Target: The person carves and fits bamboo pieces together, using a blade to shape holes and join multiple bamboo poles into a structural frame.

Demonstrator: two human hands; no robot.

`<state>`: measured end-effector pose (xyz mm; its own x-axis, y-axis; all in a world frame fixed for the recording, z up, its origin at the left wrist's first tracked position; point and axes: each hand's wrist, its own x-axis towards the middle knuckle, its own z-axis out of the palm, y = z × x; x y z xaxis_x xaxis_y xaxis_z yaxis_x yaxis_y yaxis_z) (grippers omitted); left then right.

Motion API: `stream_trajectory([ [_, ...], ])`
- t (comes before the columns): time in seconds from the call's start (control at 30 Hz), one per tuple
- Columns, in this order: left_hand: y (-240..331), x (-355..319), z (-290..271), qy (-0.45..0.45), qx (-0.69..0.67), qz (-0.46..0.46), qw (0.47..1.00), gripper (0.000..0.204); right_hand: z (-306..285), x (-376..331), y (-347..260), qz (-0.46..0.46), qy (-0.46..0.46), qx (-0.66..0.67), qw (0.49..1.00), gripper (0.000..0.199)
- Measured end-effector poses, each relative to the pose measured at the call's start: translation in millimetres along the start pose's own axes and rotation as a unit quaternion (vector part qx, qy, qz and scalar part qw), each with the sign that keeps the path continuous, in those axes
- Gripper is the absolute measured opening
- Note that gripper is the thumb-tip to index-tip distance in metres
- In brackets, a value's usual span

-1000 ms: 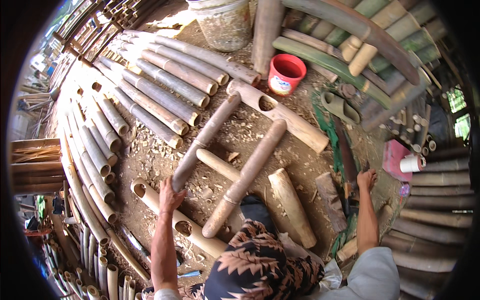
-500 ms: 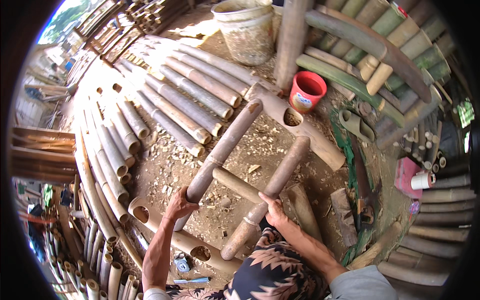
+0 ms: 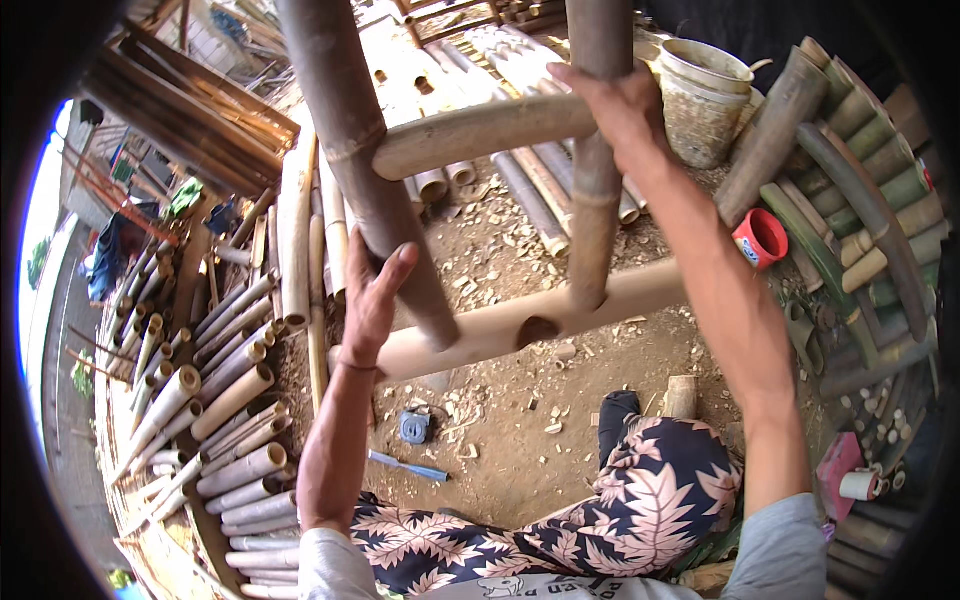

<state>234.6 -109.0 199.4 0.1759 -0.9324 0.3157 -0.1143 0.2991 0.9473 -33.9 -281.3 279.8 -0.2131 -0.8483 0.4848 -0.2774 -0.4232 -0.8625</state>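
A bamboo frame is raised in front of me, tilted. Two thick brown uprights, the left bamboo pole (image 3: 345, 110) and the right bamboo pole (image 3: 597, 215), are joined by a shorter bamboo crosspiece (image 3: 480, 135). My left hand (image 3: 370, 305) is against the lower left pole, thumb across its front; its other fingers are partly hidden. My right hand (image 3: 625, 115) grips the right pole beside the crosspiece. At the poles' lower ends lies a pale bamboo beam (image 3: 625, 300) with a dark hole cut in it.
A blue tape measure (image 3: 415, 427) and a blue strip-like tool (image 3: 408, 466) lie on the chip-strewn ground. Cut bamboo (image 3: 230, 415) is stacked at left. A red bucket (image 3: 768, 238) and a dirty white bucket (image 3: 705, 105) stand at right. A pink box (image 3: 838, 465) sits lower right.
The bamboo frame has been lifted and tipped upward, toward the upper middle. My right hand has moved up and forward with it. The view has swung left.
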Motion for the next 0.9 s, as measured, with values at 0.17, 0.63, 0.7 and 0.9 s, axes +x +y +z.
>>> stream_trajectory([
  [0.17,-26.5,-27.6,55.4,0.087,-0.215,0.02,0.973,0.076,36.1,-3.4,-99.2,-0.064,-0.12,-0.247,0.959,0.082],
  [0.63,-141.8,-191.8,218.0,0.16,-0.574,-0.425,0.681,0.041,119.2,-110.3,96.8,-0.302,-0.53,-0.4,0.684,0.033],
  [0.7,-138.6,-201.2,232.1,0.143,-0.555,-0.455,0.682,0.045,106.9,-123.0,132.2,-0.312,-0.54,-0.407,0.667,0.038],
  [0.9,-191.0,-252.3,257.5,-0.02,-0.615,-0.564,0.551,0.06,71.7,-167.0,212.7,-0.27,-0.618,-0.387,0.629,0.047],
])
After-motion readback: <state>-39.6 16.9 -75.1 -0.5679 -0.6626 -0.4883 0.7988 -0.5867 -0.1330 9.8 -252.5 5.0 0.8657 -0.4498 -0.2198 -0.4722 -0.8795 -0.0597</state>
